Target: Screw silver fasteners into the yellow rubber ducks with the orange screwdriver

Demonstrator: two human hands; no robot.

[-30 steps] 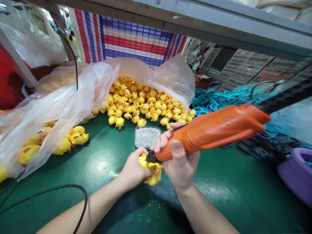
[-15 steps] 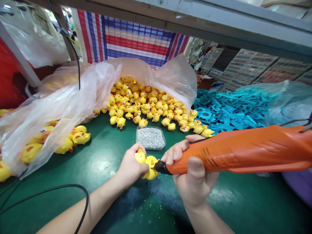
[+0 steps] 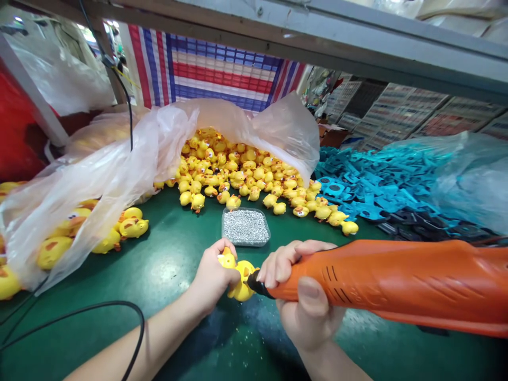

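Observation:
My left hand (image 3: 214, 275) is closed round a yellow toy duck (image 3: 243, 281), holding it just above the green table (image 3: 166, 227). An orange power screwdriver (image 3: 381, 278) lies across my right hand (image 3: 305, 296), whose fingers wrap its front end. Its black nose meets the duck's body; the tip itself is too small to make out. Beyond the hands stands a clear plastic tray (image 3: 268, 241) filled with small silvery pieces. Many more yellow ducks (image 3: 238, 174) spill from a translucent bag (image 3: 286, 127) behind the tray.
Teal parts (image 3: 369, 180) are heaped at the right, with black parts (image 3: 408, 222) in front. Larger ducks (image 3: 53, 251) lie under plastic at the left. A black cable (image 3: 141, 317) loops at lower left. A grey beam (image 3: 357, 47) crosses above.
The screwdriver's rear has swung down in view, uncovering the black parts and another duck at the right. My left hand still holds the duck, with the nose still against it.

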